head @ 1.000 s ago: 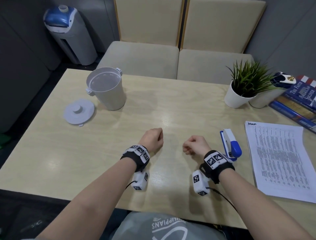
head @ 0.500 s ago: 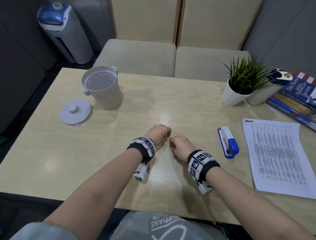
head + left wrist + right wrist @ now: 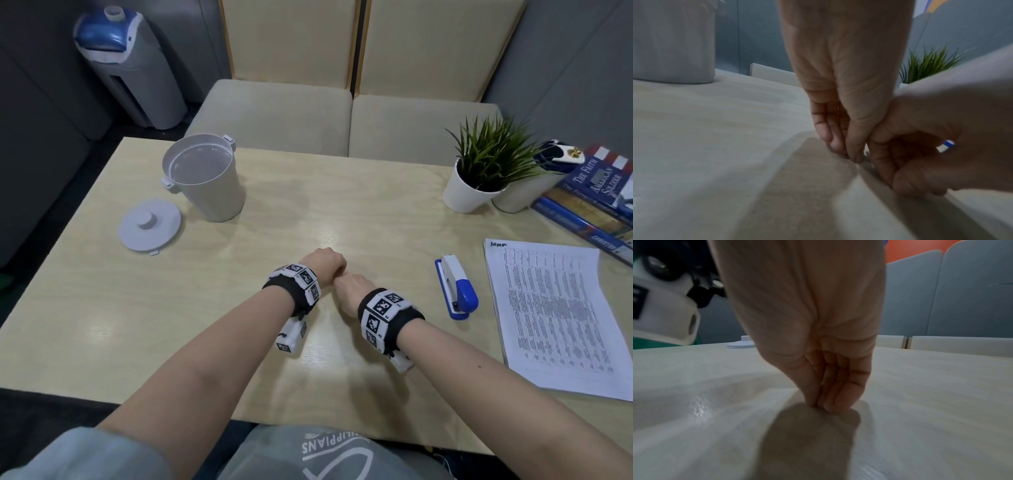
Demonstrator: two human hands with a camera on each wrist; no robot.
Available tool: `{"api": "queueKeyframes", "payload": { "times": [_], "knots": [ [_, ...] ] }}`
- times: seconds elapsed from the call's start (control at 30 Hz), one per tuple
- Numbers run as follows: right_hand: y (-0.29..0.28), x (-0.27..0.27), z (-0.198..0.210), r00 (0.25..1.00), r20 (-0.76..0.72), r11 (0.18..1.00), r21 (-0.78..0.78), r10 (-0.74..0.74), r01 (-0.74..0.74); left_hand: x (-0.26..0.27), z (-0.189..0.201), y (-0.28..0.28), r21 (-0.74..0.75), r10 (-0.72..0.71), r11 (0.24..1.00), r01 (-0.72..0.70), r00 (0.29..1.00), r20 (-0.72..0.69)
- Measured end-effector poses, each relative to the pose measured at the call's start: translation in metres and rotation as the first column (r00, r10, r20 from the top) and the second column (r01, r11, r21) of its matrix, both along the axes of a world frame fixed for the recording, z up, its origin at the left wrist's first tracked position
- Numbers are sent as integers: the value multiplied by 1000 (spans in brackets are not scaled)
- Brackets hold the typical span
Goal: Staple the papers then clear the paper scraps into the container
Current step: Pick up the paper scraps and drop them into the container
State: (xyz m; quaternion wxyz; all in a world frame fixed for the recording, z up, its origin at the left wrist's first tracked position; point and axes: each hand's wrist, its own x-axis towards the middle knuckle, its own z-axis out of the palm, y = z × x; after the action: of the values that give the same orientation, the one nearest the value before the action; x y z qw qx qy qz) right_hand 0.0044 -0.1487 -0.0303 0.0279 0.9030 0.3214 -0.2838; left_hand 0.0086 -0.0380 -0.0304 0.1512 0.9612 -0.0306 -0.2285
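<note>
My left hand (image 3: 325,264) and right hand (image 3: 352,287) rest as fists on the middle of the wooden table (image 3: 137,308), knuckles touching. In the left wrist view the left fingers (image 3: 838,142) curl down to the tabletop beside the right fist (image 3: 920,154). I see nothing held in either hand. The right fingers (image 3: 830,400) are likewise curled onto the table. The blue and white stapler (image 3: 457,291) lies to the right of my hands. The printed paper stack (image 3: 555,311) is beyond it near the right edge. The open white container (image 3: 205,178) stands at the back left. No paper scraps show.
The container's lid (image 3: 149,226) lies flat to its left. A potted plant (image 3: 479,171) and a pile of books (image 3: 596,202) sit at the back right corner. Cushioned seats stand behind the table, and a water dispenser (image 3: 126,65) is on the floor at far left.
The two fists, apart a second ago, have come together at the table's middle until they touch. The right hand moved left, away from the stapler.
</note>
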Motion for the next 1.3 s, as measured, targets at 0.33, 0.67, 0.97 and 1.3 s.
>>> {"api": "queueKeyframes", "payload": {
  "times": [0.33,0.67,0.97,1.3],
  "knots": [
    [-39,16,-4,859,-339,844,251,-383,475,-14,-8,14,-188,233,956,-226,972,18],
    [-46,12,-10,562,-669,524,292,-486,800,-19,103,147,-624,808,577,-527,483,338],
    [-38,13,-7,459,-789,385,308,-407,870,-4,135,248,-202,736,640,-741,515,440],
    [22,39,56,482,-854,331,405,-196,852,-18,138,240,-224,740,613,-758,451,498]
  ]
}}
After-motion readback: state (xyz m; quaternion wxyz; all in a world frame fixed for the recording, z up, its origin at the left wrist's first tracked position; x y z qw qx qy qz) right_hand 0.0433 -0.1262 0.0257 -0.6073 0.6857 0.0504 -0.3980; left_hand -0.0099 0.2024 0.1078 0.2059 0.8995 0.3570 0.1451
